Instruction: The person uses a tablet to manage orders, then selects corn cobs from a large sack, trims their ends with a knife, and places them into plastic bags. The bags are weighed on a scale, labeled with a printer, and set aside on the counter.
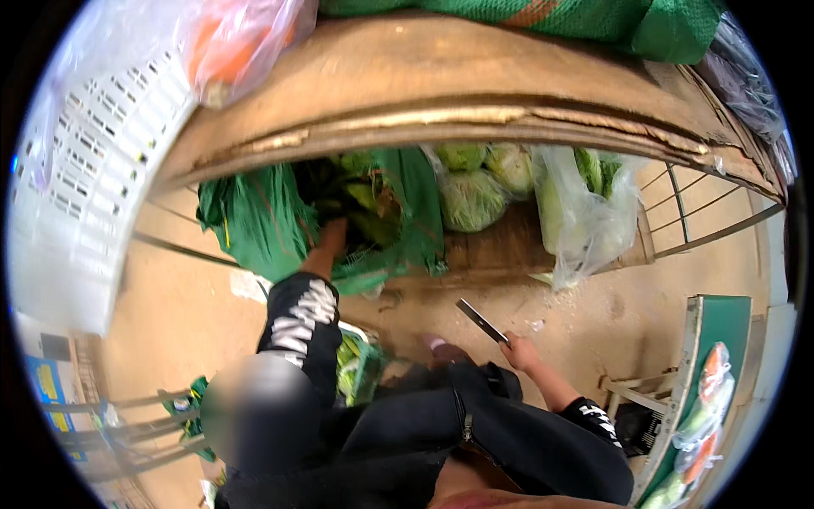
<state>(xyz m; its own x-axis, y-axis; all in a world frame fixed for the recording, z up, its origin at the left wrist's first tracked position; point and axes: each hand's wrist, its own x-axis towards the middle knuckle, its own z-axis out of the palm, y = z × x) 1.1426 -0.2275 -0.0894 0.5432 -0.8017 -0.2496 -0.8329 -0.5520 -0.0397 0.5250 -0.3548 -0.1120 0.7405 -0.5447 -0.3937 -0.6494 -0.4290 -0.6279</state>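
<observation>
My left hand (334,236) reaches into the mouth of a large green woven sack (254,216) on the lower shelf. Dark green leafy vegetables (366,204) fill the sack; my left fingers are hidden among the shadowed leaves, so their grip cannot be made out. Lower and to the right, my right hand (521,350) is closed round the handle end of a knife (480,320). Its long, straight blade points up and left, over the floor and apart from the vegetables.
A worn wooden shelf board (441,81) juts out above the sack. Cabbages (471,200) and a clear bag of greens (588,222) sit right of the sack. A green crate (366,373) stands by my legs, a white crate (114,144) at left, a green-topped stand (721,318) at right.
</observation>
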